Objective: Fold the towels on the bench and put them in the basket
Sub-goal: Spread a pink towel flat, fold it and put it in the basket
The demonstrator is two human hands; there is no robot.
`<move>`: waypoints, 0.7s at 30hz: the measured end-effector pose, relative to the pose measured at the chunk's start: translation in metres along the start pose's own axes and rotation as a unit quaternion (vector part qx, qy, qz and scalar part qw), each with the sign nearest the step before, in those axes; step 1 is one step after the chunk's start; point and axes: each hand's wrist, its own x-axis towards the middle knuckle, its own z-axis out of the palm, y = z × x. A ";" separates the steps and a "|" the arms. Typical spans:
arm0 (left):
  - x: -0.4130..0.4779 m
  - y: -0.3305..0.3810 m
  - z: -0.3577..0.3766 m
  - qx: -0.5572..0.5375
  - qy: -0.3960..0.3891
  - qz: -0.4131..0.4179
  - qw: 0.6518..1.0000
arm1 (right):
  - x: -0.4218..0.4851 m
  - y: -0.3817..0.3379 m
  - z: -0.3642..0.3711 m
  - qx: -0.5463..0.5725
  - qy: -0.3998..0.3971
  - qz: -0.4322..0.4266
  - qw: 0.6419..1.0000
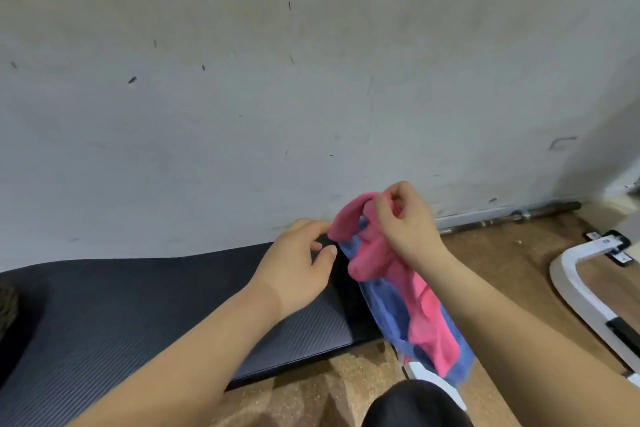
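Black ribbed padded bench (173, 315): bare at left, running along the scuffed grey wall (242, 97). Left hand (298, 263): fingers loosely curled, pinching at the edge of the pink-and-blue cloth towel (412, 302). Right hand (403, 218): closed on the bunched upper end, the rest hanging past the bench end above the wooden floor (502, 270). Risk: trailing cloth may snag the white frame (581, 288). Basket not in view; a metal bar (512, 217) lies along the wall's foot.

Towel (412, 291): at right end of bench (173, 315)
Wall (242, 80): behind bench
Barbell (512, 217): right of bench, along wall
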 end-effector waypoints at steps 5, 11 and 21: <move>-0.009 -0.002 -0.032 0.028 0.093 0.011 0.995 | -0.028 -0.048 0.003 0.141 -0.208 -0.013 0.968; -0.047 -0.031 -0.058 -0.077 -0.037 -0.060 0.995 | -0.054 -0.061 0.036 0.211 -0.320 0.031 0.923; -0.044 -0.118 -0.057 -0.094 0.070 -0.148 0.982 | -0.037 -0.018 0.137 0.186 -0.386 0.056 0.902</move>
